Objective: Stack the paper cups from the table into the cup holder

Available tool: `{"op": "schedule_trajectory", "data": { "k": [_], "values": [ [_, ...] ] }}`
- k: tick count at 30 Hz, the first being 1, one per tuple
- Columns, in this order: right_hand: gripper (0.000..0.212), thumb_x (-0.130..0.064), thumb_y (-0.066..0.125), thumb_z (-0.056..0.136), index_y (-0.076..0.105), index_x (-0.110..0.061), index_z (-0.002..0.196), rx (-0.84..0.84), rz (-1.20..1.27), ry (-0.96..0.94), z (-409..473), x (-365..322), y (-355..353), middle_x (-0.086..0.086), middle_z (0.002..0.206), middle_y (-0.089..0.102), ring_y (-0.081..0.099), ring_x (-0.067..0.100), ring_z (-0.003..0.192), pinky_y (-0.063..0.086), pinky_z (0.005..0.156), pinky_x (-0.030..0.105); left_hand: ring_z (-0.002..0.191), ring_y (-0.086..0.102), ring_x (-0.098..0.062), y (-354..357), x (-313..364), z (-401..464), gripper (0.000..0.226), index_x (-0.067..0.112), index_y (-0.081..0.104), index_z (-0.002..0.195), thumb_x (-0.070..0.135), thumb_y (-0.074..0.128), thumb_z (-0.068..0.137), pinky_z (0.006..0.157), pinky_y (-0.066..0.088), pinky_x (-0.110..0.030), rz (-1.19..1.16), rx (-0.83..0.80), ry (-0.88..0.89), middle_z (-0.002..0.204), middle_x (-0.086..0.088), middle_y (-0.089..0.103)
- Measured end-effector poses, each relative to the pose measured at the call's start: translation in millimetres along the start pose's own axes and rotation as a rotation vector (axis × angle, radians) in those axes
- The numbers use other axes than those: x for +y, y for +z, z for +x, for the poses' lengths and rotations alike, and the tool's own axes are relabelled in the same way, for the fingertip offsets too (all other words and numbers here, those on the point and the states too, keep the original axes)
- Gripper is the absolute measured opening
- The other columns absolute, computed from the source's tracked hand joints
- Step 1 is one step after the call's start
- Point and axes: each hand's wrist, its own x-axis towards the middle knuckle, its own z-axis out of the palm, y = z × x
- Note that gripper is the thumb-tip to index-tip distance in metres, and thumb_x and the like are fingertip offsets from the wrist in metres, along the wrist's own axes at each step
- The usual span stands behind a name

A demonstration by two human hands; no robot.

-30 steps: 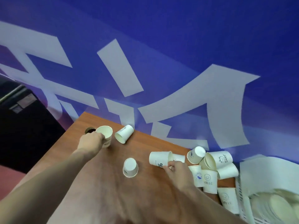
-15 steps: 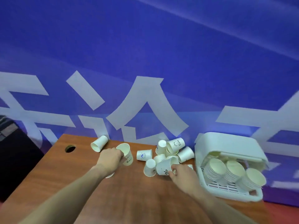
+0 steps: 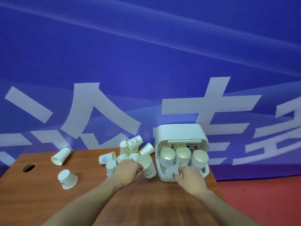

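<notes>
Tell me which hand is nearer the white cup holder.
Right. The right hand is at the cup holder's front edge, holding a paper cup against it. The left hand is further left, gripping another cup beside the holder.

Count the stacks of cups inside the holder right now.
3, side by side in the white cup holder: left stack, middle stack, right stack. The right hand and its cup may hide more.
</notes>
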Motion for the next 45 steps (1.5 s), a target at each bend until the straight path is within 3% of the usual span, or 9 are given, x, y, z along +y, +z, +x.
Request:
{"op": "schedule_trajectory", "data": {
  "k": [5,12,20,26,33,36,39,42,45],
  "values": [
    [0.024,-0.041,0.051,0.087,0.055,-0.021,0.075,0.018,-0.026,0.089,-14.3,56.3,-22.7,-0.005,0.072,0.058,0.055,0.019,0.074,0.038,0.061,0.03,0.083,0.06,-0.029,-5.3,75.2,37.8,0.04,0.02,0.062,0.085,0.048,0.038,0.1,0.063,0.035,-0.033,-0.001,0.045,0.122,0.086,-0.006,0.068],
    [0.023,-0.041,0.052,0.085,0.061,-0.021,0.08,0.047,-0.011,0.19,-25.2,118.9,-47.5,-0.003,0.078,0.063,0.061,0.021,0.079,0.046,0.068,0.031,0.082,0.062,-0.035,-10.8,161.5,101.8,0.036,0.018,0.063,0.088,0.038,0.037,0.101,0.068,0.042,-0.033,0.051,0.135,0.218,0.087,-0.009,0.069],
    [0.023,-0.038,0.052,0.084,0.053,-0.019,0.07,0.052,0.008,0.251,-23.4,170.0,-65.7,-0.004,0.062,0.053,0.054,0.019,0.066,0.04,0.059,0.029,0.087,0.063,-0.031,-5.2,198.3,154.3,0.032,0.018,0.069,0.095,0.033,0.04,0.1,0.062,0.034,-0.03,0.19,0.118,0.219,0.091,-0.006,0.07],
    [0.022,-0.035,0.052,0.082,0.049,-0.019,0.068,0.037,0.015,0.27,-2.9,195.3,-59.9,-0.004,0.059,0.047,0.054,0.021,0.065,0.04,0.057,0.029,0.079,0.063,-0.033,11.7,205.2,178.1,0.023,0.019,0.066,0.09,0.026,0.044,0.096,0.065,0.048,-0.035,0.209,0.035,0.236,0.086,-0.008,0.07],
    [0.022,-0.04,0.053,0.085,0.062,-0.02,0.083,0.014,0.026,0.284,16.6,209.4,-45.9,-0.003,0.073,0.059,0.059,0.023,0.076,0.043,0.065,0.03,0.06,0.063,-0.032,15.5,217.4,192.1,0.003,0.021,0.06,0.086,0.021,0.058,0.089,0.051,0.027,-0.03,0.223,0.012,0.3,0.07,-0.006,0.067],
    [0.021,-0.039,0.053,0.085,0.059,-0.02,0.078,0.003,0.061,0.298,20.2,216.0,-44.5,-0.003,0.071,0.059,0.054,0.022,0.071,0.041,0.063,0.029,0.034,0.051,-0.024,25.8,215.7,191.4,0.026,0.022,0.055,0.061,0.028,0.079,0.069,0.043,0.019,-0.022,0.258,-0.017,0.339,0.045,0.0,0.056],
    [0.02,-0.038,0.054,0.084,0.055,-0.02,0.074,0.004,0.084,0.317,21.1,221.6,-41.8,-0.002,0.07,0.056,0.054,0.023,0.071,0.04,0.063,0.029,0.03,0.048,-0.021,38.6,211.8,194.4,0.034,0.021,0.053,0.053,0.032,0.085,0.06,0.043,0.016,-0.021,0.292,-0.003,0.322,0.04,0.001,0.052],
    [0.02,-0.039,0.055,0.085,0.063,-0.021,0.082,-0.001,0.083,0.329,21.6,223.6,-37.6,-0.002,0.076,0.06,0.061,0.024,0.081,0.044,0.067,0.03,0.046,0.06,-0.026,39.6,214.7,193.8,0.023,0.02,0.061,0.064,0.032,0.078,0.071,0.047,0.024,-0.025,0.326,-0.031,0.291,0.053,-0.003,0.062],
    [0.02,-0.039,0.056,0.086,0.067,-0.023,0.09,-0.007,0.08,0.334,22.3,223.0,-34.1,0.0,0.083,0.066,0.064,0.023,0.086,0.046,0.07,0.029,0.083,0.065,-0.035,45.1,217.1,195.8,0.023,0.017,0.064,0.095,0.028,0.045,0.099,0.061,0.03,-0.032,0.262,-0.083,0.249,0.09,-0.011,0.07]
  ]
}}
